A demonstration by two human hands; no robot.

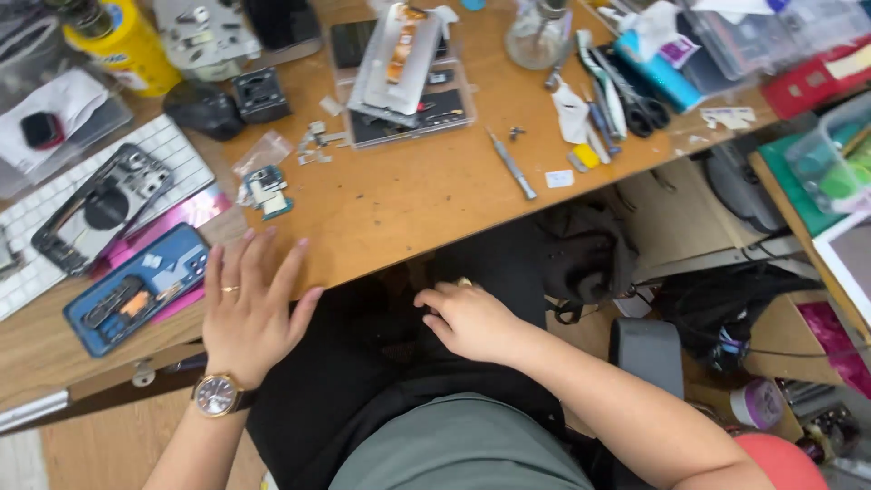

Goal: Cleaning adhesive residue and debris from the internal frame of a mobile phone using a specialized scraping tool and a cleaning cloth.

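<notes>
Cluttered wooden desk (408, 200), left hand (249, 304) flat, blue phone (136, 289) beside

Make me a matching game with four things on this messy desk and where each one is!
Things:
1. blue phone shell
2. yellow bottle
3. screwdriver
4. glass bottle

Places:
a. lying in the middle of the desk
b. far left corner
c. just left of the left hand
d. far edge, right of the clear tray

Pairs: 1-c, 2-b, 3-a, 4-d
</notes>
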